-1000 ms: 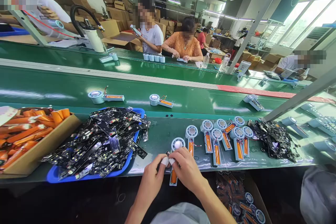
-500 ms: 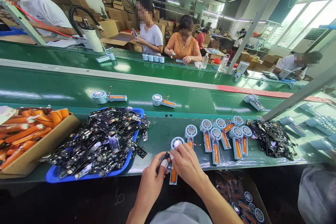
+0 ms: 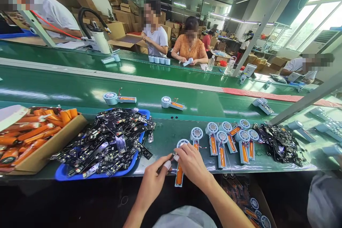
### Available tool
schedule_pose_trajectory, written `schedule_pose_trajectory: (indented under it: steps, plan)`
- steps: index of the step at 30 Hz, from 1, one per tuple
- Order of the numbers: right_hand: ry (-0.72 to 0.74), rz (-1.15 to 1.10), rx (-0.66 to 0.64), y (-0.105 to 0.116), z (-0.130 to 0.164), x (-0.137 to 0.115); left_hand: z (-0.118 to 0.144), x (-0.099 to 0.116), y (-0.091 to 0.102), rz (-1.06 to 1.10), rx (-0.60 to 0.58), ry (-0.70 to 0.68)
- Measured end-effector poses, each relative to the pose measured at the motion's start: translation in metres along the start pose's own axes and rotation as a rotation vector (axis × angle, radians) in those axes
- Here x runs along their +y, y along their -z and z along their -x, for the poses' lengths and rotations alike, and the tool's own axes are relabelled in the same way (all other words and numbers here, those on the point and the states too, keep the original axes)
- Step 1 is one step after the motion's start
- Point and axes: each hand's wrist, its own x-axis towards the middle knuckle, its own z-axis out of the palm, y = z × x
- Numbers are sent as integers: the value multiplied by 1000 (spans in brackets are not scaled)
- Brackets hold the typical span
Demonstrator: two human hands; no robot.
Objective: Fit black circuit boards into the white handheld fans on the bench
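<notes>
My left hand (image 3: pixel 155 176) is closed on a narrow black circuit board (image 3: pixel 163 164), held by its edges just over the front of the bench. Close against the board's far end, my right hand (image 3: pixel 192 162) is pinched shut; whatever lies between its fingertips is too small and covered to name. White tape wraps a fingertip at the board. Partly beneath my right hand lies a light-blue handheld fan (image 3: pixel 179 177), its round head away from me and an orange battery showing in its open handle. Another open fan (image 3: pixel 197 134) rests just behind it.
A blue tray (image 3: pixel 60 175) heaped with circuit boards (image 3: pixel 109 142) stands left, beside a cardboard box (image 3: pixel 50 146) of orange batteries. Several open fans (image 3: pixel 221 149) and a board pile (image 3: pixel 283 146) lie right. Fans sit on the green belt (image 3: pixel 144 110); co-workers are across it.
The view has shifted slightly, so the bench appears further right. The board in my left hand has tilted flatter. Across the belt, a co-worker in orange now handles a light-blue fan.
</notes>
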Motion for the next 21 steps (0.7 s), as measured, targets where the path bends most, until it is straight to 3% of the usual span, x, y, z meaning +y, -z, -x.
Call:
schedule_pose_trajectory:
  steps: [5,11,16,21]
  plan:
    - [-32,-238,-17,5,0,3,-6,-3,10,83,-86,32]
    - [-81,-262,-29,1,-5,3,-9,-5,8,72,-96,2]
    - [-103,-387,-10,20,9,5,-4,-3,9,-15,-66,26]
    - [-96,-281,-205,26,35,-1,4,-5,10,-144,-100,21]
